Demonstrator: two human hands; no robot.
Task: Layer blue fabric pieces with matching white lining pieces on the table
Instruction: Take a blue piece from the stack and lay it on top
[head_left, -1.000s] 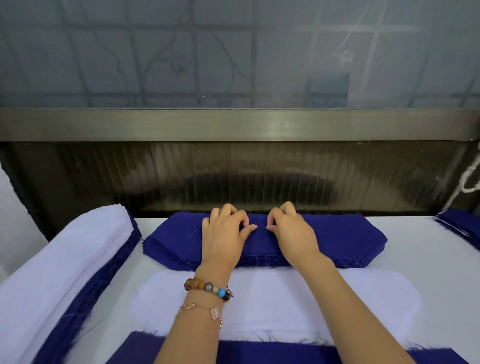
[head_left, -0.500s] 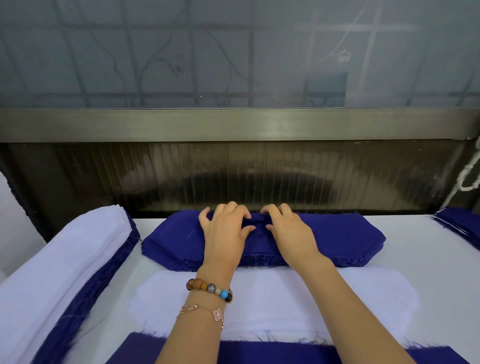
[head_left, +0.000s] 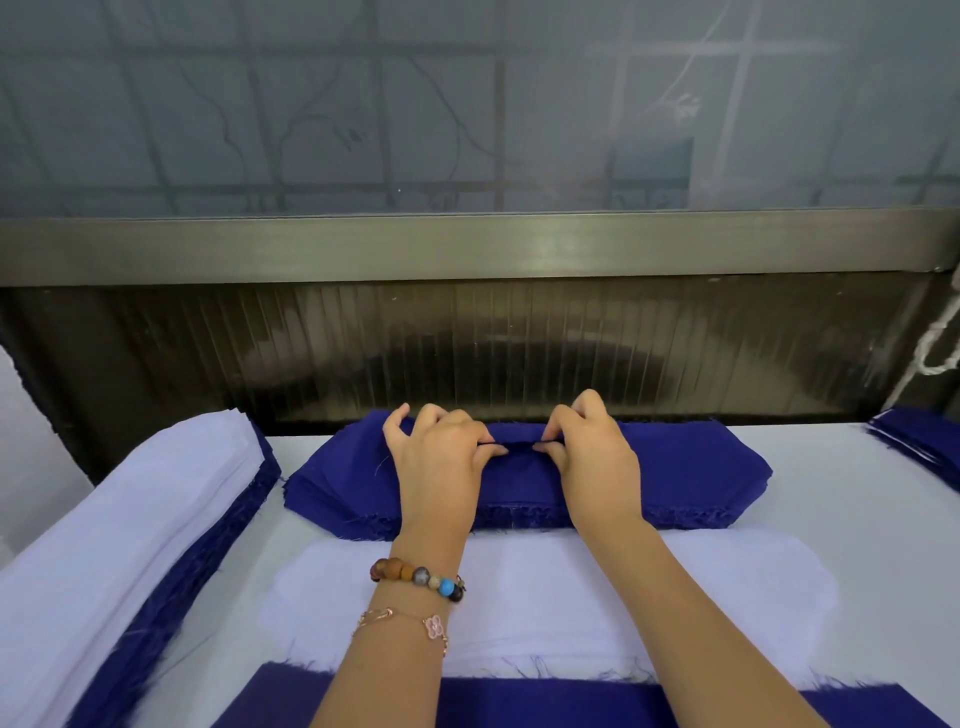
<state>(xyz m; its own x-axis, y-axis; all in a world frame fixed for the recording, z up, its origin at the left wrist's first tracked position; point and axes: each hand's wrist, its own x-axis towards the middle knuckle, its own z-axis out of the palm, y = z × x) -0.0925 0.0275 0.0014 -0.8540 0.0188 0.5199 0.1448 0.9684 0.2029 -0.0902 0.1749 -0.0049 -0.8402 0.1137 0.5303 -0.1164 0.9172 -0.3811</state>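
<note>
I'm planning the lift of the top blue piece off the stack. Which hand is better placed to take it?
Neither clearly: both sit on the blue stack. The left hand and right hand each pinch a small ridge of the top layer at mid-stack, thumbs nearly meeting. A two-handed lift looks most natural.

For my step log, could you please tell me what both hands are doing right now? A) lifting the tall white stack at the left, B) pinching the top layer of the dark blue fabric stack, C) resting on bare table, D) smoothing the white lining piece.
B: the left hand and right hand pinch a raised fold on the dark blue fabric stack.
</note>
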